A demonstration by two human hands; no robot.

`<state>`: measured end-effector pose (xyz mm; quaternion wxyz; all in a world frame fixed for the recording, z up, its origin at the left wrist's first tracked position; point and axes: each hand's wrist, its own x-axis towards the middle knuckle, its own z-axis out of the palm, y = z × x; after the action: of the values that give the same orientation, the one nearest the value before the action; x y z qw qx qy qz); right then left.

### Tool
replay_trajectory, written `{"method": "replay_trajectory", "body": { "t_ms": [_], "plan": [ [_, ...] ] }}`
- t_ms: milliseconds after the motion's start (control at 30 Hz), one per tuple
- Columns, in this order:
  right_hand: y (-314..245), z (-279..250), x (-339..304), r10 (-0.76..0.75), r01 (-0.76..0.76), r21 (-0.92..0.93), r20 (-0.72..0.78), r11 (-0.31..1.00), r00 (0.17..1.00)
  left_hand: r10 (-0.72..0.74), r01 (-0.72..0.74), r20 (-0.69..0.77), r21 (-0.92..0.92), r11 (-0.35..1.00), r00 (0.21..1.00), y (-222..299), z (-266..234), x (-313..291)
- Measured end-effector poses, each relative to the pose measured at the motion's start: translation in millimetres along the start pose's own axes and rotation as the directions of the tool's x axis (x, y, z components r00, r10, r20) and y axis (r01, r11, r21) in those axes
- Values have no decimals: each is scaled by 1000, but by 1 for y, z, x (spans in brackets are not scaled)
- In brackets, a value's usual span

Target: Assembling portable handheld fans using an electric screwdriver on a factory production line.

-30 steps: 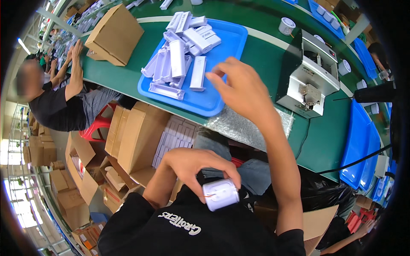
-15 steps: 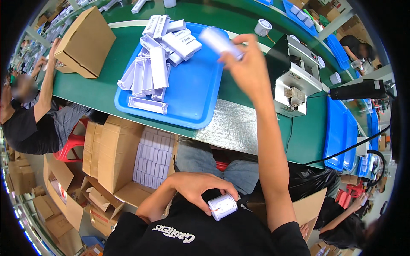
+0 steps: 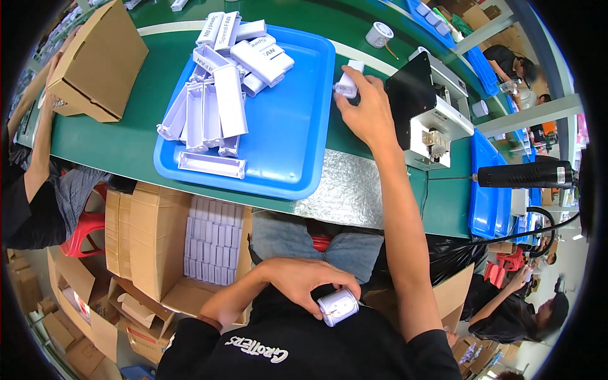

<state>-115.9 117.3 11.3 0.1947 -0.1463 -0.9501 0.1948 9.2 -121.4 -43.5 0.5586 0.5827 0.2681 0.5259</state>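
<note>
Close to my body, my left hand (image 3: 309, 283) has its fingers curled round a short white cylinder (image 3: 340, 307) with a thin orange wire on its end face. My right hand (image 3: 367, 107) reaches out over the green bench and grips a white plastic casing (image 3: 349, 80) by its near end, between the tray and the machine. Left of that hand, the blue tray (image 3: 278, 152) bears a pile of white plastic casings (image 3: 229, 101). Some show printed faces, others lie with their hollow side up. A single casing (image 3: 211, 165) lies apart near the tray's front edge.
A black and silver bench machine (image 3: 430, 114) stands right of my right hand. Behind it sits another white cylinder (image 3: 380, 35) with a wire. A black electric screwdriver (image 3: 525, 176) hangs at the right. At the left, a co-worker's arms hold a cardboard box (image 3: 101, 63). An opened carton (image 3: 168, 240) holds stacked casings.
My right hand has lowered the white casing from above the tray's right edge to beside the machine. My left hand keeps hold of the cylinder. The view has shifted slightly.
</note>
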Motion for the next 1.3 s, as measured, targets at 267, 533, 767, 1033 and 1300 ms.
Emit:
{"method": "replay_trajectory", "body": {
  "t_ms": [267,533,767,1033,1300],
  "plan": [
    [10,1,12,-16,28,116,-108,993,994,-1,1,-6,-7,1000,1000,-3,-3,-8],
    [9,20,1,-221,187,-155,-249,970,943,-24,24,-17,9,1000,1000,-8,-2,-10],
    [1,-1,-9,-62,49,-177,-63,983,996,-57,57,-12,59,997,998,-10,2,-2],
    [-114,-66,-105,-352,414,331,-231,848,907,-295,363,-230,356,861,927,-41,15,22],
    [-154,83,-283,-636,-234,772,624,591,453,-335,459,-315,636,620,888,-91,17,57]
  ]
}}
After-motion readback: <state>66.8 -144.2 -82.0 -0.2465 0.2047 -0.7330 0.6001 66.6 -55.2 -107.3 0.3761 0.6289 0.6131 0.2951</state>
